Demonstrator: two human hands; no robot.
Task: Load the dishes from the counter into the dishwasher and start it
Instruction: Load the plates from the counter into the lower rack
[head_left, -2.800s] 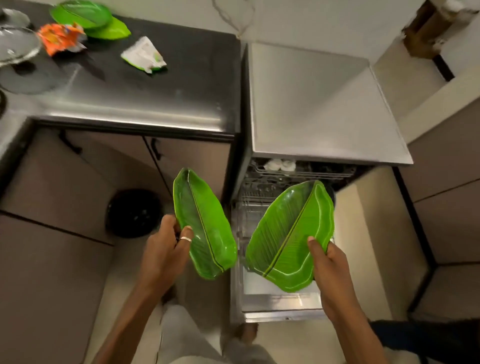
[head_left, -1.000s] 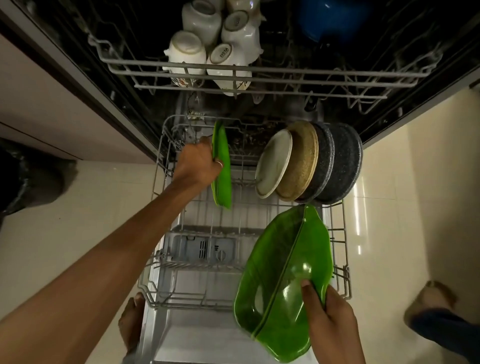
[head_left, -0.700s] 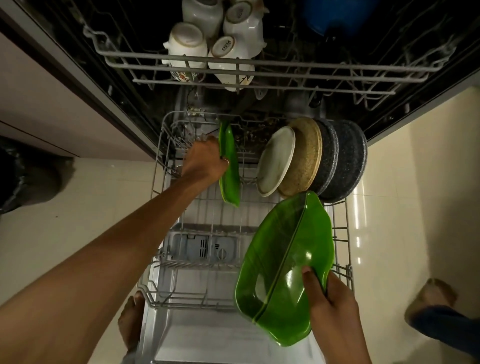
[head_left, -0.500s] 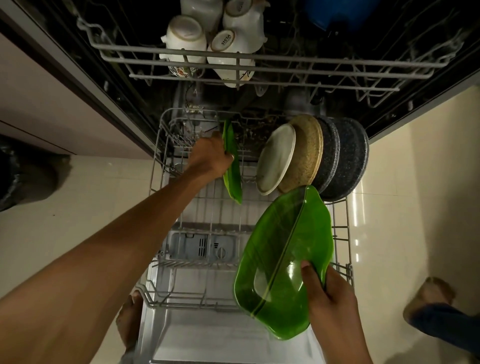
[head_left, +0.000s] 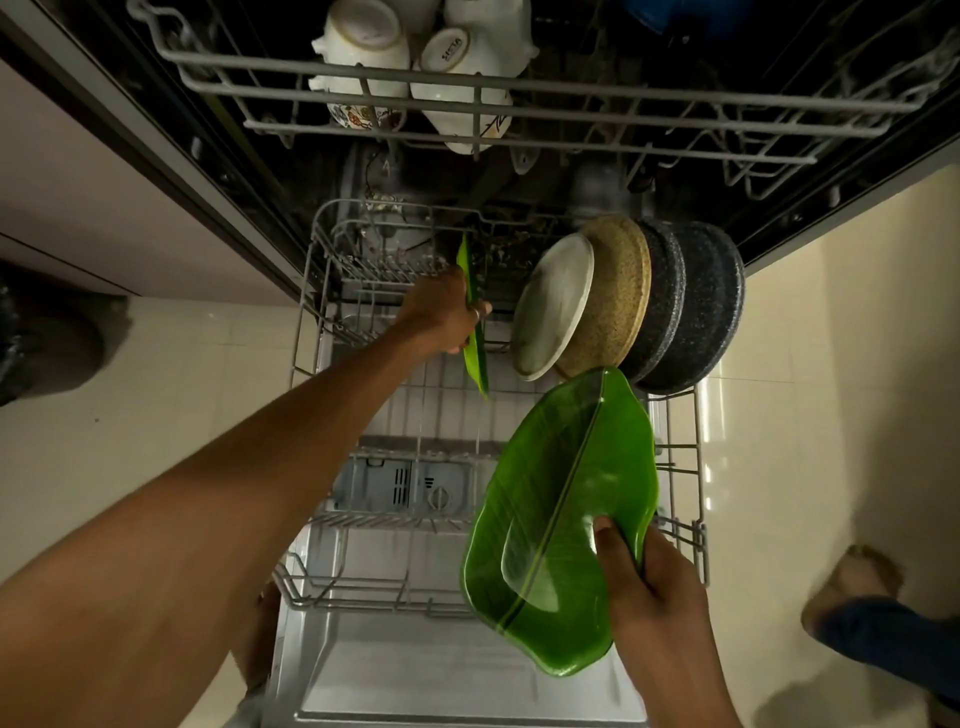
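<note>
Currently on view, largest first. One lower rack (head_left: 697, 457), pulled out over the open door, with four round plates (head_left: 623, 301) standing on edge at its far right corner. One upper rack (head_left: 571, 92), white cups (head_left: 410, 67) at its left, bases showing. One wide green leaf plate (head_left: 550, 499), held above the lower rack's near right corner; the right hand (head_left: 657, 592) pinches its near end, thumb inside. One narrow green leaf plate (head_left: 477, 361), on edge at the rack's far middle, just left of the round plates; the left hand (head_left: 441, 312) curls over its rim. Both leaf plates look light, stiff and glossy, probably slippery; the rim ends seem the safest hold.
</note>
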